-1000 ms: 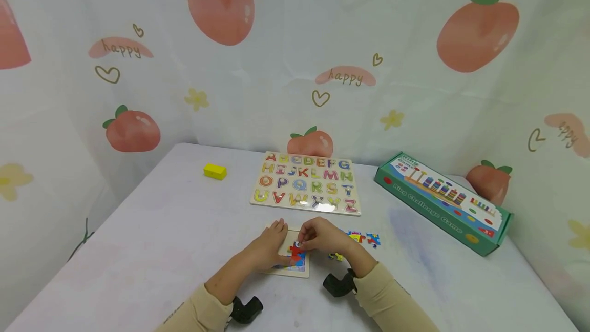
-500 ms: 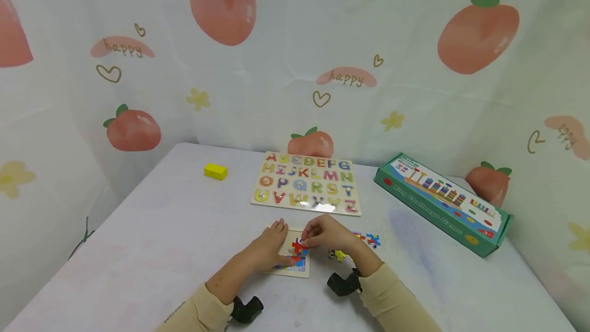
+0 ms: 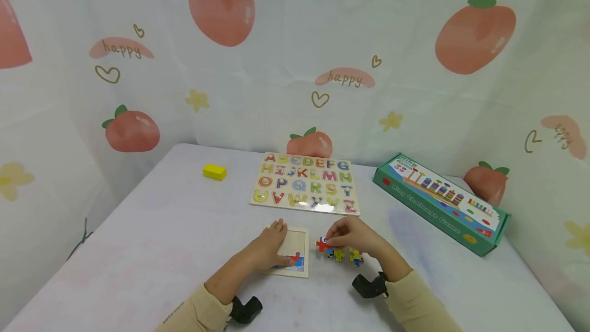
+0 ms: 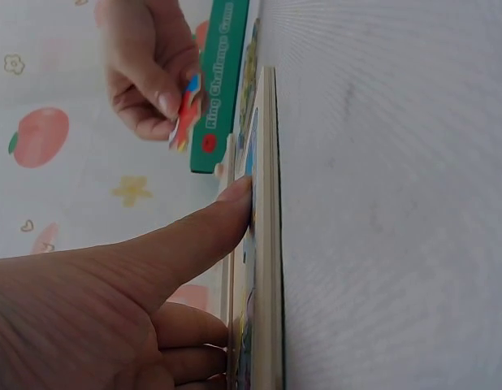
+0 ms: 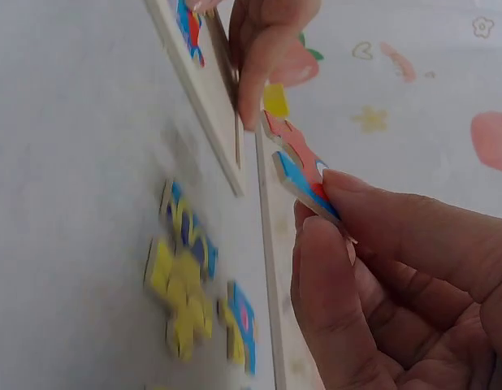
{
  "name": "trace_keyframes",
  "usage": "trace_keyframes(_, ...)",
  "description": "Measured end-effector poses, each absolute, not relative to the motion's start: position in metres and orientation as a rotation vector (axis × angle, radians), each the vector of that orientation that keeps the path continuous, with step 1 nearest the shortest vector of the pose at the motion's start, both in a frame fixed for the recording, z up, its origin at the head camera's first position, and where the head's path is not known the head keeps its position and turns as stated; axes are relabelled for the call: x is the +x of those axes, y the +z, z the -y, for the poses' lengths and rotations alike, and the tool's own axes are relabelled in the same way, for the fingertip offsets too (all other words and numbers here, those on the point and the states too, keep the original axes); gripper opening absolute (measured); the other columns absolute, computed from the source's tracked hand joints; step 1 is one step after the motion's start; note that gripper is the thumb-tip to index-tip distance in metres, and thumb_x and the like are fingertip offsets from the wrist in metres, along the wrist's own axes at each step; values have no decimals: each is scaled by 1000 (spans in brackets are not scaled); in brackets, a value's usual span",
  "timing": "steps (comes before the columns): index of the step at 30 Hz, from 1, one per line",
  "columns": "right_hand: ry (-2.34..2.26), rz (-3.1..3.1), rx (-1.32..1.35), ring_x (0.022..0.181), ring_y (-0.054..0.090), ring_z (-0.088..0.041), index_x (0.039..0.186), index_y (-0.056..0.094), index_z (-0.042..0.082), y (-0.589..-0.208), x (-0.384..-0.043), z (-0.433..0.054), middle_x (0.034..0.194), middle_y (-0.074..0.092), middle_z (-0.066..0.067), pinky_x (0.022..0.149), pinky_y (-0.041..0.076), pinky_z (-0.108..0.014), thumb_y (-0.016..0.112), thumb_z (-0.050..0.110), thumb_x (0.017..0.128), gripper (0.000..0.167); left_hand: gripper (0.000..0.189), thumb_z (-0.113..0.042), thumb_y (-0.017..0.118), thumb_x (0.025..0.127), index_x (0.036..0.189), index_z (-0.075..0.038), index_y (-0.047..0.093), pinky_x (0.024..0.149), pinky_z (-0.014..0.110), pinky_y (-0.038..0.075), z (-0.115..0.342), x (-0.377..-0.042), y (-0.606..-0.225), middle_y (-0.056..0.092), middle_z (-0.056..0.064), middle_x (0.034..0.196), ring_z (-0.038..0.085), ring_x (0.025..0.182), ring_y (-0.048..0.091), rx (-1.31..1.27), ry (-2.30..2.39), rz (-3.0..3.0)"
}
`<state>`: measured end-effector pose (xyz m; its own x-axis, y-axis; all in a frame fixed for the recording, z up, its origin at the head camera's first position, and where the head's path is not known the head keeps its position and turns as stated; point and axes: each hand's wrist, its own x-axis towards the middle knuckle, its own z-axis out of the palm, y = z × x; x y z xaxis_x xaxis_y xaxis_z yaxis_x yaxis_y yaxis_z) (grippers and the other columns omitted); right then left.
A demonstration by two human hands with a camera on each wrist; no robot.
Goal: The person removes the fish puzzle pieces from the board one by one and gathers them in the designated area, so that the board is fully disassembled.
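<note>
A red and blue jigsaw piece point(image 3: 321, 245) is pinched between the thumb and fingers of my right hand point(image 3: 357, 235), right of the wooden puzzle tray point(image 3: 298, 240). In the right wrist view that jigsaw piece point(image 5: 304, 166) is held up off the table. My left hand point(image 3: 266, 250) rests on the left side of the tray, its thumb lying over the fitted blue and red pieces at the bottom. Part of the tray is hidden beneath this hand. Below my right hand lie loose pieces, among them a yellow jigsaw piece point(image 5: 179, 292).
Behind the tray lies a wooden alphabet board point(image 3: 304, 183). A green Ring Challenge Game box point(image 3: 442, 204) is at the back right, and a yellow block point(image 3: 214, 172) at the back left. A fruit-printed cloth point(image 3: 258, 91) hangs behind the table.
My right hand has moved from over the tray to the right, carrying the red and blue jigsaw piece away from it. My left hand has stayed in place on the tray.
</note>
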<state>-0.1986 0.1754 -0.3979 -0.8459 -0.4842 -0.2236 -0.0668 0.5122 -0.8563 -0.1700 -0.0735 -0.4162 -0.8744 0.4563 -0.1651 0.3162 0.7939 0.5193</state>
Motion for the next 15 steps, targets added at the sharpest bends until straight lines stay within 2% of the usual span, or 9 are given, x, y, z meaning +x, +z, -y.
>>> trace_keyframes(5, -1264, -2369, -403, 74, 61, -12, 94, 68, -1, -398, -195, -196, 87, 70, -6, 72, 57, -29, 68, 15, 85, 19, 88, -33, 74, 79, 139, 13, 29, 115, 51, 18, 74, -170, -417, 21, 28, 151, 38, 142, 16, 600, 717, -2697)
trace_keyframes(15, -1277, -2423, -333, 74, 60, -13, 96, 66, -3, -402, -186, -234, 85, 67, -4, 69, 57, -28, 71, 24, 83, 30, 88, -33, 74, 78, 140, 12, 29, 115, 51, 18, 73, -169, -413, 21, 27, 151, 38, 142, 16, 582, 716, -2693)
